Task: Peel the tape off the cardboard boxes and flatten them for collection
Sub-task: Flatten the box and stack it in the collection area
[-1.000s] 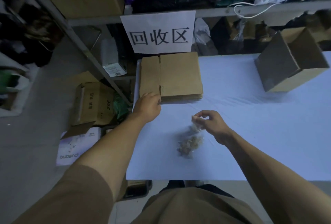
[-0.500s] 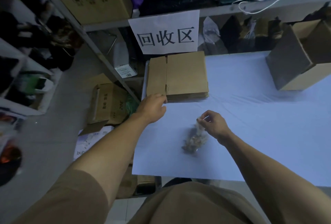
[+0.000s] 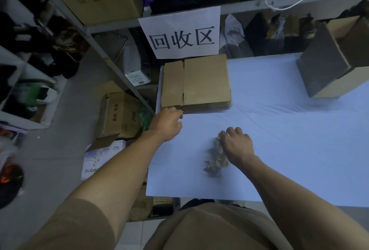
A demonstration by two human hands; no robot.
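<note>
- Since the earlier frames, right hand (image 3: 236,143) has lowered onto the wad of peeled tape (image 3: 216,158): formerly it pinched the wad's upper end with fingers raised, now it lies knuckles-up over that end, fingers curled down upon it. Left hand (image 3: 166,122) remains at the near left corner of the flattened boxes.
- Item, flattened cardboard boxes (image 3: 199,84): a stack lying flat at the far left corner of the white table (image 3: 289,139), directly below the paper sign (image 3: 180,34). Stack edges roughly aligned.
- Item, left hand: fingers curled, tips touching the stack's near left edge. Whether it clamps the cardboard or only rests against it cannot be told.
- Item, wad of peeled tape: crumpled, clear with brownish bits, lying on the table near its front edge, well apart from the stack. Its upper end is covered by the right hand, fingers closed over it.
- Item, unflattened cardboard box (image 3: 335,60): standing tilted at the far right of the table, one flap open, untouched by either hand.
- Item, printed carton (image 3: 119,113): on the floor left of the table, beside the metal shelf frame (image 3: 95,44).
</note>
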